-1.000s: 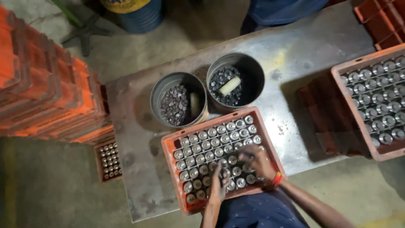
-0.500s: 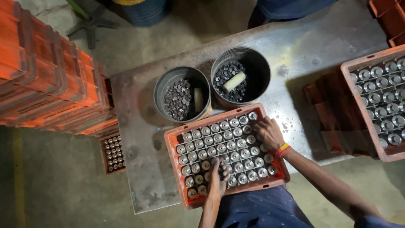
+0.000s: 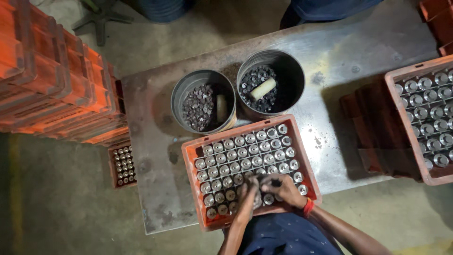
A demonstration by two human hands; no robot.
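An orange crate (image 3: 193,189) filled with rows of round silver metal parts (image 3: 245,153) lies on a steel table (image 3: 339,61) right in front of me. My left hand (image 3: 247,192) and my right hand (image 3: 284,188) meet over the crate's near rows. Their fingers are curled together around a small metal part (image 3: 264,181). A red band circles my right wrist. Behind the crate stand two grey buckets. The left bucket (image 3: 181,97) holds small dark pieces, and the right bucket (image 3: 295,71) holds dark pieces and a pale cylinder (image 3: 263,88).
A second orange crate (image 3: 395,101) of silver parts sits at the table's right end on dark stacked trays. Tall stacks of orange crates (image 3: 52,80) stand on the left. A small crate (image 3: 123,165) rests on the floor. Another person (image 3: 330,9) stands beyond the table.
My right hand has come back from the crate's far right rows to the near rows and now meets my left hand there. The view has shifted slightly.
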